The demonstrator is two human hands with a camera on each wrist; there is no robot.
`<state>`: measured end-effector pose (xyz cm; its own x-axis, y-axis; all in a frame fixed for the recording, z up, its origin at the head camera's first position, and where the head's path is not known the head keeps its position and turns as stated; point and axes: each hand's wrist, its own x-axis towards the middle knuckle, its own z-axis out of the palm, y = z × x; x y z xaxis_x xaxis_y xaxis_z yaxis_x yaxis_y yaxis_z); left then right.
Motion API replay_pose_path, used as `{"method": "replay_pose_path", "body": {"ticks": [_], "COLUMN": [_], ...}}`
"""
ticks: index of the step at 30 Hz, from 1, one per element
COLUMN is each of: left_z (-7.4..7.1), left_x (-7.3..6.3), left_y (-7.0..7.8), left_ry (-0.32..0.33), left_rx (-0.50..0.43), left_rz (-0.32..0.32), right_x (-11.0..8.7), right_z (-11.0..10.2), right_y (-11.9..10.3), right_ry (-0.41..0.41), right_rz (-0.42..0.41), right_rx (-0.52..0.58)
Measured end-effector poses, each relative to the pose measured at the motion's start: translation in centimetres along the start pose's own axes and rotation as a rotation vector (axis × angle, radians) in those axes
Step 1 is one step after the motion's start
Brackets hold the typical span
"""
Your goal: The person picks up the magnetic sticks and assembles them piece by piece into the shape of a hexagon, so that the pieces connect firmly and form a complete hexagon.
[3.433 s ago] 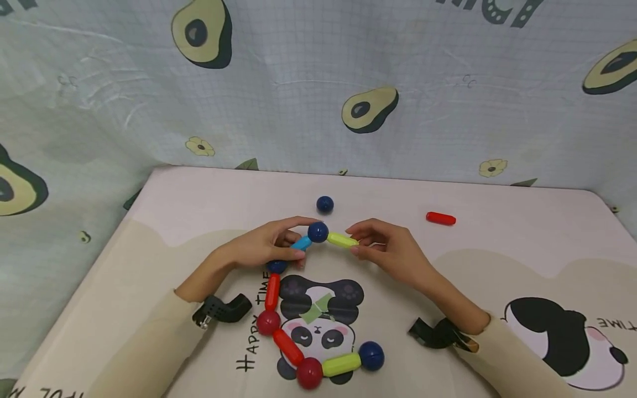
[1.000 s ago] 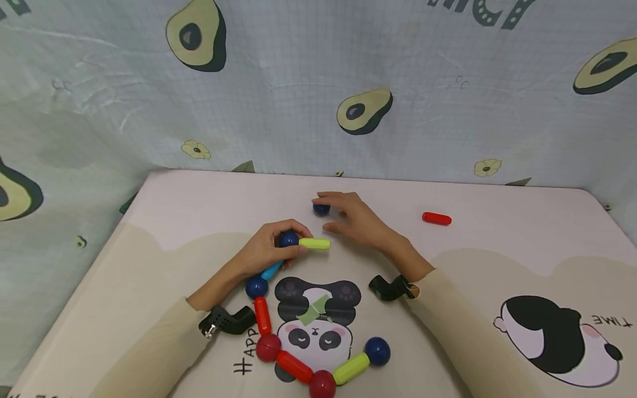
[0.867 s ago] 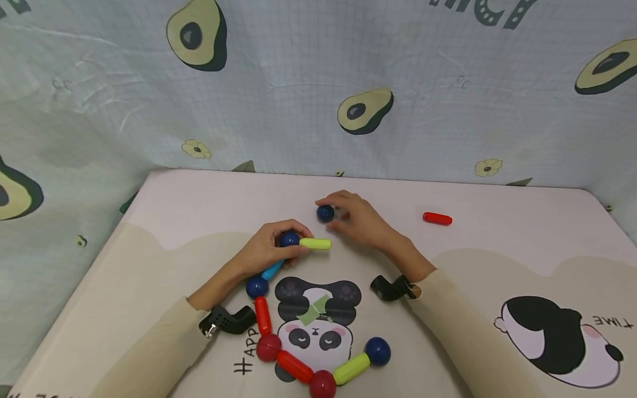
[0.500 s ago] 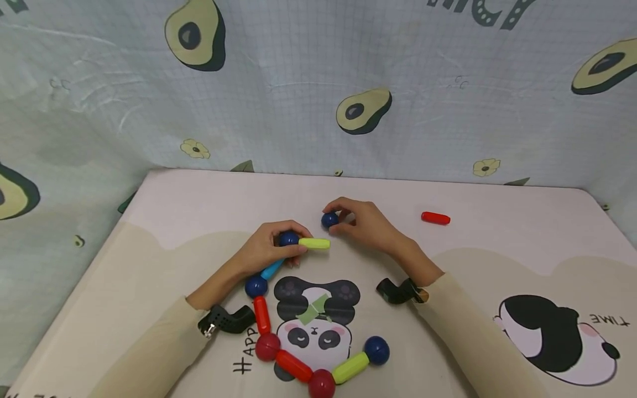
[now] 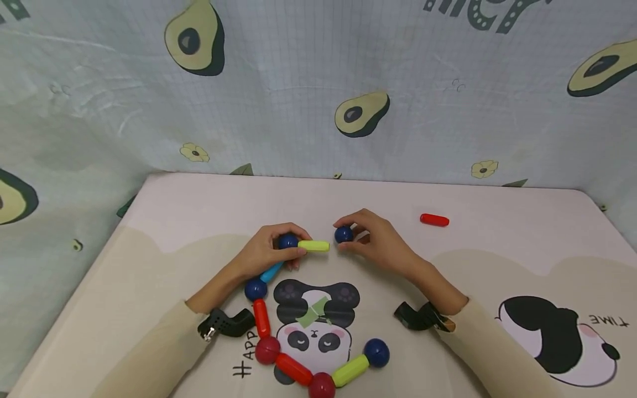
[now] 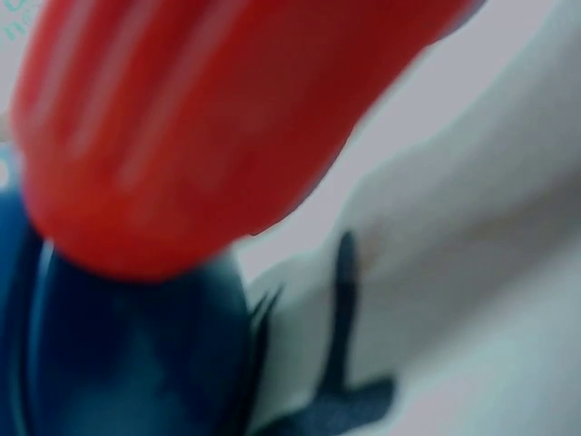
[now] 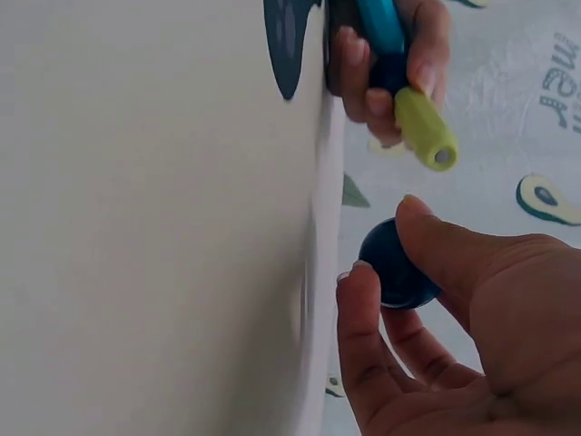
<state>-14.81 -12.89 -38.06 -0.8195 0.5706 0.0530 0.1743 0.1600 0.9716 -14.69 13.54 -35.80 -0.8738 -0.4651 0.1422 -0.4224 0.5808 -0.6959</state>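
Note:
In the head view my left hand (image 5: pixel 266 251) grips a dark blue ball (image 5: pixel 287 241) at the upper end of a toy chain. From that ball a yellow-green stick (image 5: pixel 317 246) points right, and a light blue stick (image 5: pixel 271 272) runs down-left. My right hand (image 5: pixel 383 243) pinches a separate dark blue ball (image 5: pixel 343 234) between thumb and fingers, a short gap from the yellow-green stick's free end. The right wrist view shows a grey disc in that end, facing the pinched ball (image 7: pixel 399 272). A red stick (image 6: pixel 209 118) fills much of the left wrist view.
The chain continues through red sticks and red balls (image 5: pixel 267 350) to another yellow-green stick and a blue ball (image 5: pixel 376 352) at the front. A loose red stick (image 5: pixel 434 220) lies at the back right. A printed mat covers the table (image 5: pixel 497 226); an avocado-patterned curtain (image 5: pixel 278 83) hangs behind.
My right hand let go of the yellow-green stick, took hold of the loose blue ball at the back, and brought it nearer and rightward. The chain's upper end shifted left with my left hand.

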Motion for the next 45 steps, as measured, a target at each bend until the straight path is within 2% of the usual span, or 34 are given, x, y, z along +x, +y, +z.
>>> {"method": "replay_pose_path", "body": {"ticks": [5, 12, 31, 45], "left_z": [0.0, 0.1, 0.0, 0.0], "left_x": [-0.1, 0.0, 0.0, -0.1], "left_y": [0.1, 0.1, -0.1, -0.1], "left_ry": [0.004, -0.002, -0.006, 0.004], "left_rx": [0.01, 0.009, 0.002, -0.004], "left_rz": [-0.001, -0.002, 0.014, 0.036], "right_x": [-1.4, -1.9, -2.1, -2.1], "right_z": [0.0, 0.2, 0.4, 1.0], "right_y": [-0.6, -0.9, -1.5, -1.5], "right_ry": [0.064, 0.113, 0.099, 0.089], "right_rz": [0.003, 0.002, -0.08, -0.099], "right_rx": [0.09, 0.171, 0.202, 0.208]}}
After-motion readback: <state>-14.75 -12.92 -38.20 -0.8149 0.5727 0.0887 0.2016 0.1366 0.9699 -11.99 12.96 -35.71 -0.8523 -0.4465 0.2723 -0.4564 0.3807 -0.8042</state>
